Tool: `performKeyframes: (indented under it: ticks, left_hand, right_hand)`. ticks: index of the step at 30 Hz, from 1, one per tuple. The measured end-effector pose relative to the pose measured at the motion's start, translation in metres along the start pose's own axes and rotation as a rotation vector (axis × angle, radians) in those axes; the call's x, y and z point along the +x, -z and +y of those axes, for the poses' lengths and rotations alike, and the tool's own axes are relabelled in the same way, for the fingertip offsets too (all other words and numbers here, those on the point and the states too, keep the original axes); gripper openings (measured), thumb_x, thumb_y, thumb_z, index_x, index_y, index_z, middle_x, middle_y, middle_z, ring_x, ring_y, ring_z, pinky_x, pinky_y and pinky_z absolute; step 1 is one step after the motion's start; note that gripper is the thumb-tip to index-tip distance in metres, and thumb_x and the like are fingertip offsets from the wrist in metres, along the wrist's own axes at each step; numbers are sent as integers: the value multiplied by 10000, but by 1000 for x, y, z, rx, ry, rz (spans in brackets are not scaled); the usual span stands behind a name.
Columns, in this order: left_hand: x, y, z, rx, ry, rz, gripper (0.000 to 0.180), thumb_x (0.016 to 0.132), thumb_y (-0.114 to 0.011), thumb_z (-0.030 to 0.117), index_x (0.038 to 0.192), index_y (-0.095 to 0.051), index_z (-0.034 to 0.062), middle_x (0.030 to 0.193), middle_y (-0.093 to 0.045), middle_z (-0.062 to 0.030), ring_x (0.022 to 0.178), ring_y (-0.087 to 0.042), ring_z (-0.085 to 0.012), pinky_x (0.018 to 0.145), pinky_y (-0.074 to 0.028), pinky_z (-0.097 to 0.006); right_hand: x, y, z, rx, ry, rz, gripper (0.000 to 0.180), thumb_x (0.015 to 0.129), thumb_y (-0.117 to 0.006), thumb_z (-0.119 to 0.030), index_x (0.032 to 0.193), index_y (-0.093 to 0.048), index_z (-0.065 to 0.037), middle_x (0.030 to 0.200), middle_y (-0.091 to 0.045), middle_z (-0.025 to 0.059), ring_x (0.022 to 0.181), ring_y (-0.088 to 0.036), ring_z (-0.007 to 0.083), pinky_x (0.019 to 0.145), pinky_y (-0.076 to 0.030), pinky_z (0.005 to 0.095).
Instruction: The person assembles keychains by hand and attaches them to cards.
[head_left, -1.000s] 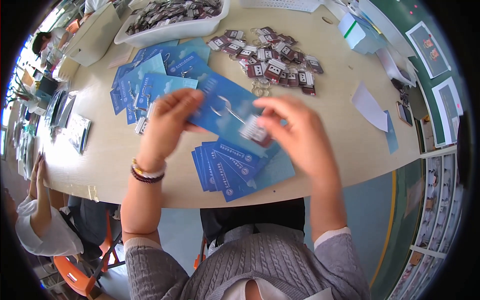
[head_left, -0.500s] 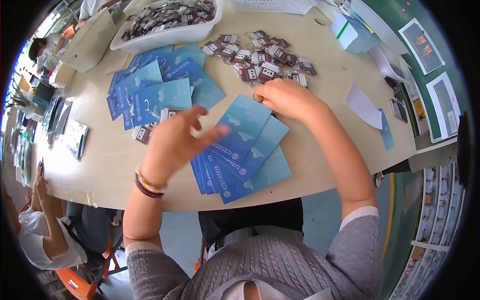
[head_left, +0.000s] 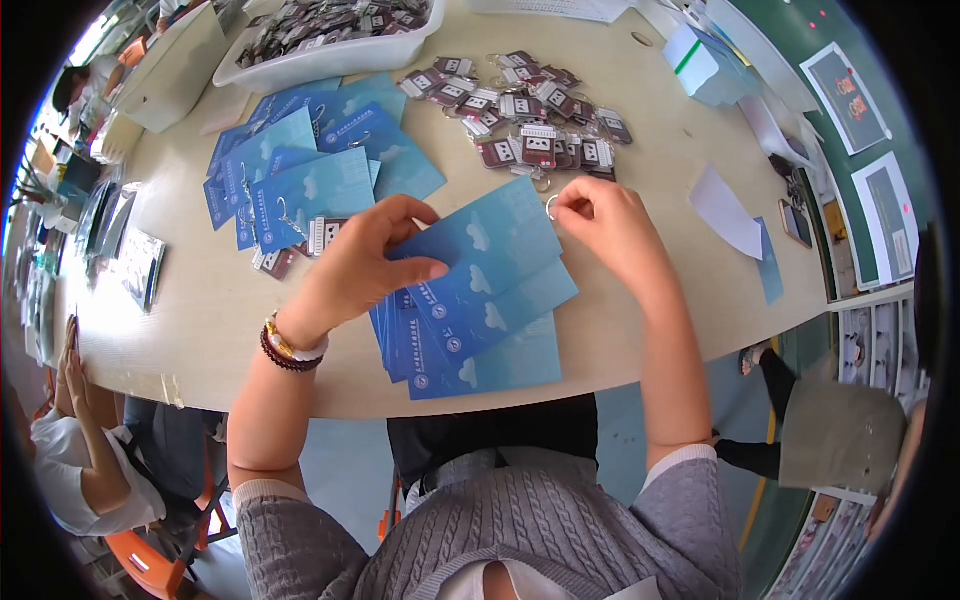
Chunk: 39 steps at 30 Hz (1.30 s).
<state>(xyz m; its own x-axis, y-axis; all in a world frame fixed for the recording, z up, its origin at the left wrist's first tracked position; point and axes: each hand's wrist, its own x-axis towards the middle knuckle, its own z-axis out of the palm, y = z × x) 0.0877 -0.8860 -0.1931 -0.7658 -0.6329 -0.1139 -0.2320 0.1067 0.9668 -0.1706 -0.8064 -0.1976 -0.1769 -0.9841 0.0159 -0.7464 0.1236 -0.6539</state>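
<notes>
No wording can be read clearly. Rows of small white characters and a round white emblem (head_left: 454,345) stand on the stacked blue cards (head_left: 500,300), with similar faint print on the spread blue cards (head_left: 325,190), all too small to make out. At the right, the upper pale-edged sheet (head_left: 846,97) bears red marks on dark grey, likewise illegible.

- Rectangular blue card, paper-like, shading to turquoise, printed with pale clouds (head_left: 505,232): frame centre; slanted, right end higher; left end partly hidden; overlapping the set below.
- Fanned stack of matching blue cards (head_left: 515,368): lower centre; cloud-printed ends pointing right.
- Curved silver-coloured ring (head_left: 551,207): just right of topmost card; partly covered.
</notes>
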Motion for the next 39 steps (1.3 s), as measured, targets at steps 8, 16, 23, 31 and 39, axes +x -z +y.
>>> performKeyframes:
  ticks: [8,16,23,31,39]
  left_hand:
    - [-4,6,5,29,109,-72,176,862,-656,127,926,-627,-35,815,-627,-1,702,-519,-47,605,-419,-198]
    - [-6,-4,8,206,-205,96,153,854,-650,140,866,-650,-13,677,-579,-56,628,-523,-134,582,-420,-272]
    - [-11,-7,14,364,-91,61,213,897,-604,178,846,-615,-29,673,-563,-55,595,-512,-100,540,-415,-267]
    - [-10,-6,20,-151,44,-13,229,919,-577,170,1034,-575,-28,769,-631,-17,642,-545,-55,613,-492,-219]
    - [-12,-5,12,-378,2,-48,260,907,-598,161,1076,-585,-37,910,-619,-13,791,-585,-60,737,-504,-203]
  right_hand:
    - [-10,24,12,336,71,350,119,835,-624,-38,940,-596,12,783,-632,40,726,-595,114,671,-481,259]
    - [-34,48,-28,629,320,259,54,936,-501,-68,945,-504,-15,849,-578,47,823,-580,122,758,-470,254]
    - [-53,20,-68,701,98,-138,70,950,-493,-130,945,-494,-61,743,-539,30,572,-528,105,535,-452,257]
    - [-38,-34,-62,579,124,-173,70,918,-548,-102,920,-526,-36,668,-533,12,549,-448,73,514,-384,230]
    - [-41,-27,-62,766,147,-68,119,929,-529,-100,1006,-572,-19,739,-561,11,614,-527,60,558,-434,228]
